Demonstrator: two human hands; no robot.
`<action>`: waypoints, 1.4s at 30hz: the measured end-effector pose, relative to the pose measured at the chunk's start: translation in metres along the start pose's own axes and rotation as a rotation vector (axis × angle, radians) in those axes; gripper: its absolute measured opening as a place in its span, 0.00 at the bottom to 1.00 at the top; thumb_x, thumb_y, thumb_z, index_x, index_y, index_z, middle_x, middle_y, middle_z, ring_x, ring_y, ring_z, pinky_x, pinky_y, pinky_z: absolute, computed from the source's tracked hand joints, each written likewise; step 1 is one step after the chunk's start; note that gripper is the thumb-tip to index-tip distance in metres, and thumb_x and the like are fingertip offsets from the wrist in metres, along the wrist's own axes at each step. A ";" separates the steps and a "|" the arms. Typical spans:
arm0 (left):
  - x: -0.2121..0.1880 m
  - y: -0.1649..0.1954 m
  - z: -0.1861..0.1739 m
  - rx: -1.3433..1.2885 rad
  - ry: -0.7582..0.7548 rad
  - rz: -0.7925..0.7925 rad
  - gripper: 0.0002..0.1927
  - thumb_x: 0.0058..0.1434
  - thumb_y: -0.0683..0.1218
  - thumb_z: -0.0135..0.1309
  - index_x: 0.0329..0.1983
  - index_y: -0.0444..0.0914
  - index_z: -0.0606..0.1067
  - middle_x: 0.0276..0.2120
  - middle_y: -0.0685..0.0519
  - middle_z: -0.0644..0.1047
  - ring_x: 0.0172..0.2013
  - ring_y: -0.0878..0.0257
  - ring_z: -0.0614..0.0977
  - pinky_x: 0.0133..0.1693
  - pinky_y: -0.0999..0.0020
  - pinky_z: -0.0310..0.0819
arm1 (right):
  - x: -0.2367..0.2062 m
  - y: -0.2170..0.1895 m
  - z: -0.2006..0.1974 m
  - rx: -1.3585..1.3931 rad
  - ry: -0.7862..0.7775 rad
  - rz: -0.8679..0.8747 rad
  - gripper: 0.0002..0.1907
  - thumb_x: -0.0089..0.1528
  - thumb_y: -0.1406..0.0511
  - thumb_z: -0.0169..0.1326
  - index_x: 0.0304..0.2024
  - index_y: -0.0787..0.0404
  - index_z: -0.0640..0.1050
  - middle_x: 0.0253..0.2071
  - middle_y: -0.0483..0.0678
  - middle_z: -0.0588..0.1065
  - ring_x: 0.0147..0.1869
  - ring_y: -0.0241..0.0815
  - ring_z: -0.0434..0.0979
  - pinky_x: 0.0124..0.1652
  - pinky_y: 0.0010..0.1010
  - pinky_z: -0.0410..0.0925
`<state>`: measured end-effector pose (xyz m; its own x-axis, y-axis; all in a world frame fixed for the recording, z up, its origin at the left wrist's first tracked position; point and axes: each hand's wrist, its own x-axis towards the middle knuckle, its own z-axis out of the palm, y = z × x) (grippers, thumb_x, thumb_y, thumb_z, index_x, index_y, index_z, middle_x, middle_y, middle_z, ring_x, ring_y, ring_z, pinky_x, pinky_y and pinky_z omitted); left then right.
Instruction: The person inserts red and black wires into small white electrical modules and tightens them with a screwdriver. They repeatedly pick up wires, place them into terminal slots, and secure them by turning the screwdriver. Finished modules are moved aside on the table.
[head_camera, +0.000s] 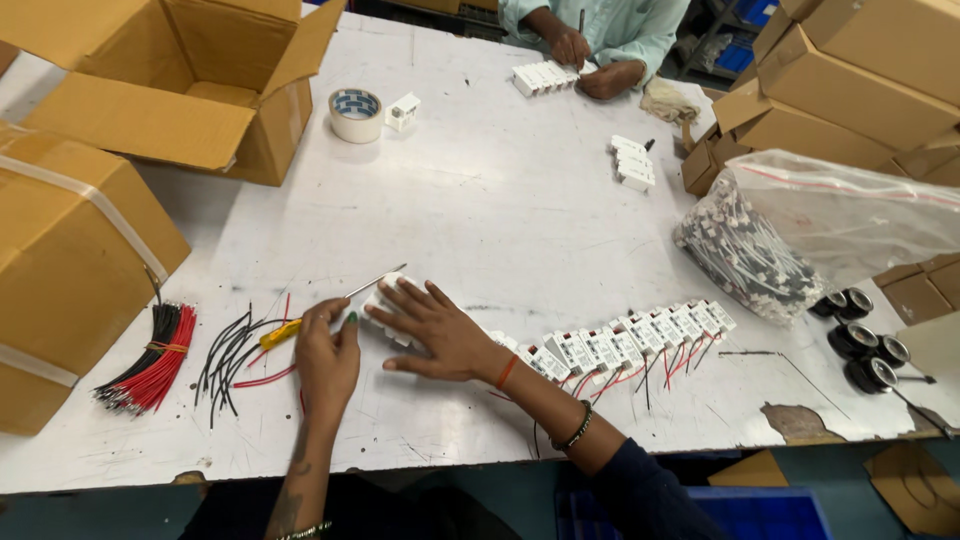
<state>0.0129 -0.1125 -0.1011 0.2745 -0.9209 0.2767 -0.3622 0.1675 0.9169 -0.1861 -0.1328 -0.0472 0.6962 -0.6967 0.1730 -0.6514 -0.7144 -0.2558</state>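
Yellow-handled screwdriver (318, 312) gripped by left hand (326, 358), fingers closed round handle, shaft angled up-right. White module (385, 305) pressed flat on white table (500, 190) under right hand (437, 330) (fingers spread, nothing clasped). Row of wired white modules (630, 340) just right; loose black and red wires (235, 355) left.

Bright even overhead light, soft shadows, mild glare on white table (500, 200), wide-angle edge distortion, sharp
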 end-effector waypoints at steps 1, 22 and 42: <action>0.003 0.000 0.001 0.009 -0.008 0.012 0.13 0.67 0.41 0.52 0.53 0.33 0.77 0.54 0.44 0.76 0.51 0.54 0.81 0.44 0.64 0.80 | -0.003 0.001 -0.005 0.051 0.049 -0.038 0.41 0.68 0.42 0.42 0.78 0.50 0.55 0.81 0.57 0.48 0.84 0.60 0.43 0.75 0.60 0.45; 0.023 0.010 0.002 0.229 -0.266 -0.017 0.19 0.69 0.51 0.51 0.53 0.32 0.78 0.48 0.44 0.77 0.44 0.53 0.83 0.45 0.62 0.77 | -0.128 -0.045 -0.039 0.006 0.372 0.599 0.28 0.58 0.59 0.61 0.58 0.65 0.74 0.41 0.54 0.78 0.55 0.54 0.73 0.53 0.47 0.66; -0.018 0.039 -0.031 0.524 -0.326 -0.118 0.22 0.65 0.58 0.53 0.43 0.34 0.81 0.34 0.45 0.78 0.36 0.52 0.81 0.40 0.57 0.74 | -0.124 -0.041 -0.018 0.029 0.368 0.546 0.44 0.57 0.52 0.64 0.65 0.75 0.67 0.53 0.65 0.74 0.64 0.62 0.67 0.61 0.52 0.59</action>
<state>0.0214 -0.0781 -0.0614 0.0835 -0.9965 0.0050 -0.7570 -0.0602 0.6506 -0.2513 -0.0182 -0.0415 0.1159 -0.9389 0.3241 -0.8696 -0.2536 -0.4236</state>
